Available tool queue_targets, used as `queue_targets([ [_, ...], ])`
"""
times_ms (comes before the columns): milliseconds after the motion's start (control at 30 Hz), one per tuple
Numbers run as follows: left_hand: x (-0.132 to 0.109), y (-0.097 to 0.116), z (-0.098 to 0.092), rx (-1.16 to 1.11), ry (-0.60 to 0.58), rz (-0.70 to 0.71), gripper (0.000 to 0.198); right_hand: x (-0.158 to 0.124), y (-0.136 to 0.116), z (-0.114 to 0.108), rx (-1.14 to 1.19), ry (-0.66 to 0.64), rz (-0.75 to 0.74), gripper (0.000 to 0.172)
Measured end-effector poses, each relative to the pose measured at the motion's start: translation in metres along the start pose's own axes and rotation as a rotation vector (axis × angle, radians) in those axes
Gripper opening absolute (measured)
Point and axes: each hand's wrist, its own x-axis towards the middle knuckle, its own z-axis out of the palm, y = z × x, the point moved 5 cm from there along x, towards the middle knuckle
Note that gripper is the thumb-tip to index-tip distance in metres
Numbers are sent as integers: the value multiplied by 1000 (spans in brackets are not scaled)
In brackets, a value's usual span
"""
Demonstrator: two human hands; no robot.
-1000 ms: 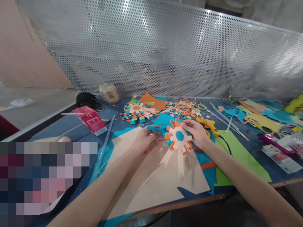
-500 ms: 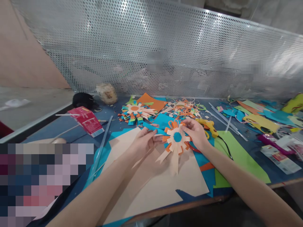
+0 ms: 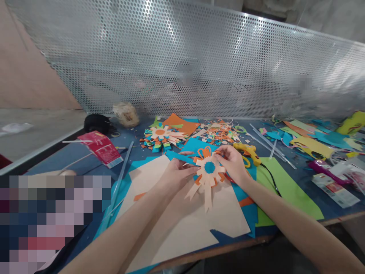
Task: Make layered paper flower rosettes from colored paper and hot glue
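A paper rosette (image 3: 210,167) with a blue centre, peach and orange petals, orange loops on top and peach tails is held over the peach sheet (image 3: 185,224). My left hand (image 3: 180,171) is closed at its left side, with a blue paper strip (image 3: 176,156) between the fingers. The strip's right end runs up to the petals; whether it is joined there I cannot tell. My right hand (image 3: 232,161) pinches the rosette's upper right edge, by an orange petal. Part of a red-handled tool shows beneath the right hand.
Behind the hands lie another rosette (image 3: 161,133) and a heap of paper scraps (image 3: 221,131). A yellow glue gun (image 3: 249,151) with a black cord rests to the right, near a green sheet (image 3: 285,194). A red packet (image 3: 101,148) and clear glue stick (image 3: 124,163) lie left.
The rosette and both hands have shifted slightly left and down in view. My left fingers have changed their hold, and an orange paper piece now shows beside the left forearm.
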Motion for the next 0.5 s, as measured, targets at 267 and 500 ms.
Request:
queue_targets([
  [267, -1, 5, -3, 165, 105, 65, 51, -10, -29, 6, -412, -137, -257, 37],
  [500, -8, 12, 13, 236, 9, 156, 47, -12, -37, 6, -653, -342, -310, 60],
])
